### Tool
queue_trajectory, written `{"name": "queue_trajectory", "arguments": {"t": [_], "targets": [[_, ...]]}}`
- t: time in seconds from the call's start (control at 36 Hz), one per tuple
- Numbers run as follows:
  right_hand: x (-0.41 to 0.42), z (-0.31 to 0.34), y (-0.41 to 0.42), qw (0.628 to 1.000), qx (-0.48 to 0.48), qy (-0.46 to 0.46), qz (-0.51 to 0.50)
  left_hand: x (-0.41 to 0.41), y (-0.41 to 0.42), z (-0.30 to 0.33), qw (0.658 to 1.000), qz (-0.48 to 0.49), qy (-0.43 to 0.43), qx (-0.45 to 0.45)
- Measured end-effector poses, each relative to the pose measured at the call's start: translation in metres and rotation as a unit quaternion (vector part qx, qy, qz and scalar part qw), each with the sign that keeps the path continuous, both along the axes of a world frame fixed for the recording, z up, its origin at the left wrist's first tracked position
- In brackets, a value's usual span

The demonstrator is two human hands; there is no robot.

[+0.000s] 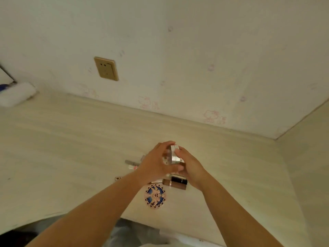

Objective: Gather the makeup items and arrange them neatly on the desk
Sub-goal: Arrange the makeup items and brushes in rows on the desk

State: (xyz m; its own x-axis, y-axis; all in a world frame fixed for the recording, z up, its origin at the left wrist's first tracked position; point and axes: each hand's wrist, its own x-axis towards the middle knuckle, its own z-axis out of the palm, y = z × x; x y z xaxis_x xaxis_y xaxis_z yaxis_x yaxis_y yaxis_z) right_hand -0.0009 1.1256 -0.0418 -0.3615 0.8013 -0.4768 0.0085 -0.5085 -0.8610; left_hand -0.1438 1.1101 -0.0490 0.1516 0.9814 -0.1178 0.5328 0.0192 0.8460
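Both hands meet above the middle of a pale wooden desk [71, 148], cradling a round silver compact [175, 155] between them — the left hand [156, 164] curls over its far side and face, the right hand [188, 164] pinches its near rim, fingers bent round the case. The two-handed hold looks meant to steady the disc while it is turned or shut. It stands on edge, its flat faces looking toward 9 and 3 o'clock, the rim's seam running from 12 to 6. Below the hands, at 6 o'clock, lie a black-capped brown tube [175, 182], long axis 9 to 3, and a patterned round case [155, 196] flat on the desk; a grey tube [131, 162] rests at 9 o'clock — all close together, apparently the gathering spot
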Motion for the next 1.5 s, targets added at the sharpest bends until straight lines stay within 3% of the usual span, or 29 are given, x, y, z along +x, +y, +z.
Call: {"name": "queue_trajectory", "arguments": {"t": [0.11, 0.31, 0.53, 0.64, 0.75, 0.94, 1.11, 1.22, 1.39, 1.5], "targets": [[-0.038, 0.006, 0.005, 0.999, -0.031, 0.022, -0.018, -0.027, 0.001, 0.007, 0.999, -0.007, 0.036, 0.003], [-0.124, 0.017, 0.022, 0.981, -0.111, 0.121, -0.108, -0.101, 0.018, 0.021, 0.983, -0.013, 0.161, 0.086], [-0.223, 0.040, 0.049, 0.985, -0.062, 0.118, -0.111, -0.191, 0.042, 0.049, 0.958, 0.013, 0.227, 0.172], [-0.266, 0.040, 0.059, 0.981, -0.087, 0.115, -0.127, -0.225, 0.046, 0.057, 0.947, 0.031, 0.276, 0.161], [-0.293, 0.049, 0.060, 0.968, -0.095, 0.170, -0.155, -0.249, 0.052, 0.064, 0.931, 0.048, 0.323, 0.164], [-0.321, 0.056, 0.059, 0.959, -0.101, 0.178, -0.198, -0.275, 0.058, 0.061, 0.946, 0.083, 0.265, 0.165], [-0.330, 0.052, 0.061, 0.939, -0.121, 0.228, -0.228, -0.291, 0.061, 0.061, 0.963, 0.138, 0.157, 0.171], [-0.337, 0.053, 0.068, 0.964, -0.076, 0.150, -0.208, -0.306, 0.066, 0.061, 0.961, 0.149, 0.146, 0.181], [-0.351, 0.053, 0.084, 0.986, 0.021, -0.089, -0.137, -0.328, 0.072, 0.053, 0.958, 0.176, 0.149, 0.168], [-0.364, 0.045, 0.099, 0.987, 0.026, -0.090, -0.128, -0.341, 0.075, 0.049, 0.956, 0.206, 0.127, 0.163]]}}
